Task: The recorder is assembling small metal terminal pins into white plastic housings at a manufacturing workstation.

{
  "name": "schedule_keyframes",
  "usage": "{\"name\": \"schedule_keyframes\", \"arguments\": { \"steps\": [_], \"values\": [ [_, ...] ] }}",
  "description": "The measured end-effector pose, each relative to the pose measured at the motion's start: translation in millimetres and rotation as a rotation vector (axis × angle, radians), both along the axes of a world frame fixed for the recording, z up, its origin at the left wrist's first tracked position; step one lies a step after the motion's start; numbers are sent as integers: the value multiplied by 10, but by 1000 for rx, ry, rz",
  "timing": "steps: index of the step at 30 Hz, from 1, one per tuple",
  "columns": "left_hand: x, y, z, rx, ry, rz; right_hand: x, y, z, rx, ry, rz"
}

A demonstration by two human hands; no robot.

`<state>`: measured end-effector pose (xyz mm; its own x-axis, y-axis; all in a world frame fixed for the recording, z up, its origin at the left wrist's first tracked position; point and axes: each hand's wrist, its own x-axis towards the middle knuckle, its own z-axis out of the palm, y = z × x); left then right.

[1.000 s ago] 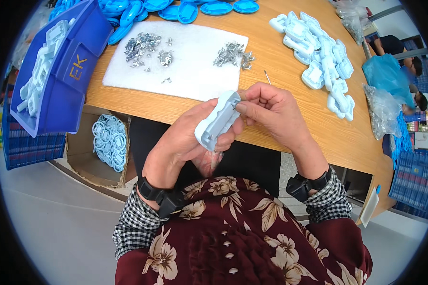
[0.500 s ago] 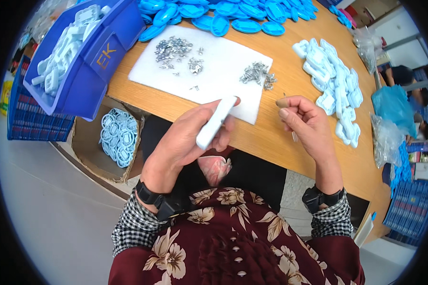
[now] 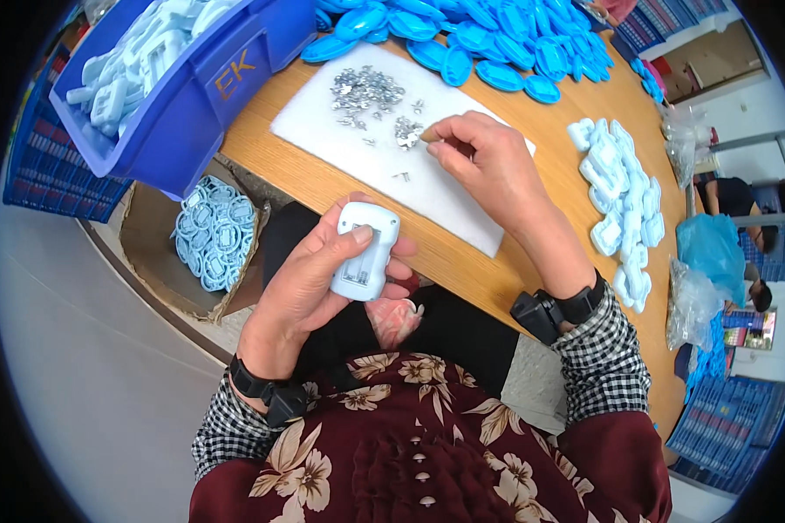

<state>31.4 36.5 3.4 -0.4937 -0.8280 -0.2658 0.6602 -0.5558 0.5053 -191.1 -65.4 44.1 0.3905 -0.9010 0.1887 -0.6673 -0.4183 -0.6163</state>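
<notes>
My left hand (image 3: 298,281) grips a light blue plastic casing (image 3: 380,246) above the table's near edge. Its battery compartment faces up, with small metal contacts at its lower end and my thumb at the upper end. Over a white foam sheet (image 3: 327,150), my right hand (image 3: 488,170) pinches thumb and forefinger at a small heap of metal pieces (image 3: 407,133). What lies between those fingertips is too small to make out. A larger heap of metal pieces (image 3: 364,91) sits just beyond, to the left. My right hand and forearm cover the sheet's right part.
A blue bin (image 3: 183,118) of light blue casings stands at the left. Below it, a cardboard box (image 3: 153,253) holds light blue ring-shaped parts. Bright blue oval parts (image 3: 475,39) cover the table's far side. More light blue casings (image 3: 624,200) lie at the right.
My right hand has moved left and away from me to the small metal heap. My left hand has turned the casing from edge-on to compartment-up and drawn it nearer. The view has shifted.
</notes>
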Motion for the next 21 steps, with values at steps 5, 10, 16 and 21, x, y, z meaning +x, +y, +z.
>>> {"name": "schedule_keyframes", "arguments": {
  "steps": [5, 10, 16, 21],
  "values": [
    [107, -61, -113, 26, 143, 8, 395, -254, -132, -298, 161, 172],
    [178, -95, -84, -4, 29, 64, 549, -325, -184, -394, 347, 226],
    [169, -161, -7, 12, -28, 120, 444, -108, 57, -461, 276, 319],
    [-5, -241, 84, -10, -12, 148, 345, 262, 233, -590, 258, 360]
  ]
}}
